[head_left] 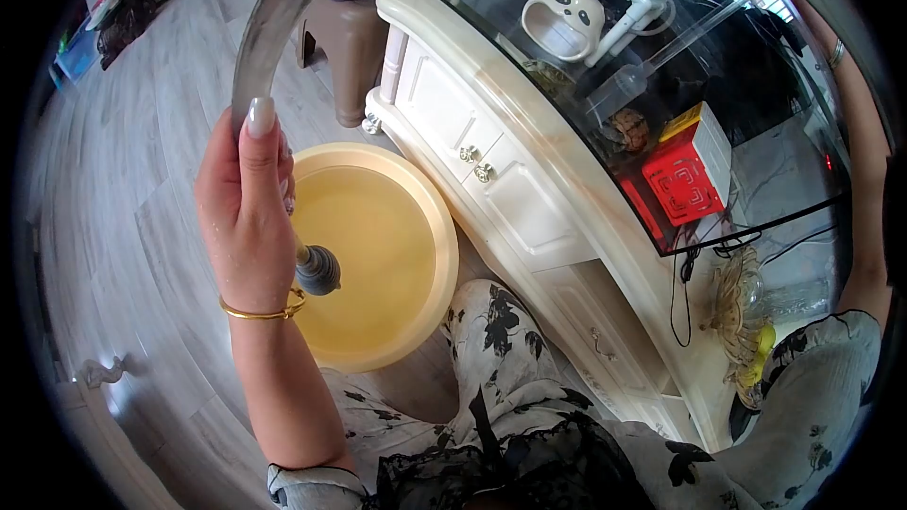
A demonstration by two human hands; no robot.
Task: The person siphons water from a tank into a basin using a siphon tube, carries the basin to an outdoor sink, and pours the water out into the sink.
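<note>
My left hand (248, 198), with a gold bangle at the wrist, is closed round a clear flexible hose (260, 38), thumb pointing up. The hose arches up out of the top of the view. Below the hand, a grey ribbed end piece (318, 269) hangs over a round yellow basin (439, 255) that holds yellowish-looking liquid. My right arm reaches up along the right edge, beside the glass tank (567, 123); a bracelet shows near the wrist, but the hand itself is hidden. Inside the tank are a white panda-faced piece (564, 23), white pipes (644, 8) and a clear tube (619, 90).
The tank stands on a cream cabinet (453, 113) with knobbed doors. A red and white box (687, 175), black cables (682, 307) and a glass dish (737, 307) are at the right. A brown stool (351, 57) stands behind the basin. Bags lie at the upper left.
</note>
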